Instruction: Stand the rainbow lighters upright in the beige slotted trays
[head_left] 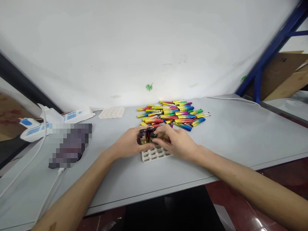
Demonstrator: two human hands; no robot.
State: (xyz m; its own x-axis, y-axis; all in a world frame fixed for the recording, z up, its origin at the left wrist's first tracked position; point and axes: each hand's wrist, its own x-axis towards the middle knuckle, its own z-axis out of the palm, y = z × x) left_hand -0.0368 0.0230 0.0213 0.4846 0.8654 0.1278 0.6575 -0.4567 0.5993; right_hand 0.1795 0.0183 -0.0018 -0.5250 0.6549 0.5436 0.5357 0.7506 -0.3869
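A white tray with rows of holes (pixel 157 154) lies on the table, with several black-topped lighters (pixel 142 138) standing upright at its far left part. My left hand (pixel 128 142) curls round these lighters from the left, its thumb in front and its fingers partly hidden behind them. From the right, my right hand (pixel 179 141) pinches a lighter (pixel 153 136) by its dark top between thumb and fingers, above the tray. The lower end of that lighter is hard to make out. Just behind the hands spreads a pile of shiny rainbow-coloured lighters (pixel 175 117), lying flat.
A second white holed tray (pixel 112 113) lies at the back left near the wall. Power strips (pixel 79 114) and a blurred-out dark object (pixel 72 146) with a white cable (pixel 51 189) are on the left. A blue metal frame (pixel 257 80) and cardboard boxes (pixel 284 73) stand at right.
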